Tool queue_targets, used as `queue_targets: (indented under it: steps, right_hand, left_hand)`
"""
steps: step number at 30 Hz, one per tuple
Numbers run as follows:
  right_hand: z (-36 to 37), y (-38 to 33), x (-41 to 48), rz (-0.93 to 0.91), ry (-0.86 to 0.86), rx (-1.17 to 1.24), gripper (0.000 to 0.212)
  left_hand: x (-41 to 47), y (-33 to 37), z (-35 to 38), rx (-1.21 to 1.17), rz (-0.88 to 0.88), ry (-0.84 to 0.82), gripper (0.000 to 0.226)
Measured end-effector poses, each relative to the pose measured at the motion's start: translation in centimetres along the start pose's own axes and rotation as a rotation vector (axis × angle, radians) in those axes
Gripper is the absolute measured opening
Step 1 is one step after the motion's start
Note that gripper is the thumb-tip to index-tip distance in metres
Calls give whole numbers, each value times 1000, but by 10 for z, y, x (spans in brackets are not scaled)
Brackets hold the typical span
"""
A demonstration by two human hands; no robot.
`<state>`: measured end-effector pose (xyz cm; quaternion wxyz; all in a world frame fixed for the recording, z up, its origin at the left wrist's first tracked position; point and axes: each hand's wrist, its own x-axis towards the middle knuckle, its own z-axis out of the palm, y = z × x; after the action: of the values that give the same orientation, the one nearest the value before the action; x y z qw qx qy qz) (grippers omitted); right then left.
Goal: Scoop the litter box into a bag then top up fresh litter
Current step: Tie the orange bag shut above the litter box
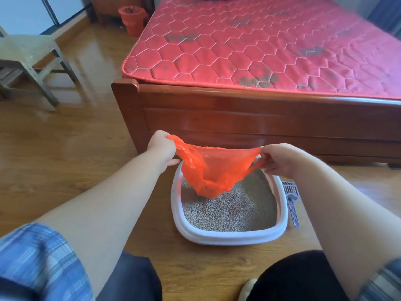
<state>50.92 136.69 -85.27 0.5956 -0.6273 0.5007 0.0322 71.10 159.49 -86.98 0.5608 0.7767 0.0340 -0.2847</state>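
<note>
Both hands hold an orange plastic bag point(214, 170) stretched between them, above the far end of the litter box point(227, 236). The left hand point(161, 146) has its fingers curled tight round the bag's bunched left edge, which pokes out at the top of the fist. The right hand point(280, 158) pinches the right edge between thumb and bent fingers, and a loop of the bag's handle hangs just under them. Between the two grips the mouth is pulled wide, and the bag sags in the middle – its bottom hangs down inside the box rim, close over the litter point(230, 209); whether it touches the grains I cannot tell.

The white box sits on the wooden floor point(65, 148), just near of the bed point(217, 118) with its red quilted mattress point(260, 46). A pale slotted scoop point(292, 203) lies on the floor just right of the box, handle toward the near side. Far left stand a chair point(28, 53) and – beyond it – an orange bin point(132, 18)
</note>
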Motion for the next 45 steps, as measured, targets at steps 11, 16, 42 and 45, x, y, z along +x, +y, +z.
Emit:
queue_targets:
  steps: [11, 16, 42, 45]
  right_hand:
    - [0, -50, -50, -119, -129, 991, 29]
    - [-8, -53, -31, -160, 238, 534, 37]
    - [-3, -36, -2, -156, 491, -286, 36]
    - [-7, -43, -3, -284, 601, -226, 33]
  left_hand:
    - [-23, 15, 8, -484, -234, -109, 27]
    - [-18, 7, -2, -365, -240, -127, 42]
    - [-3, -1, -33, 821, 204, 38, 19]
    - [-7, 13, -28, 729, 442, 67, 18]
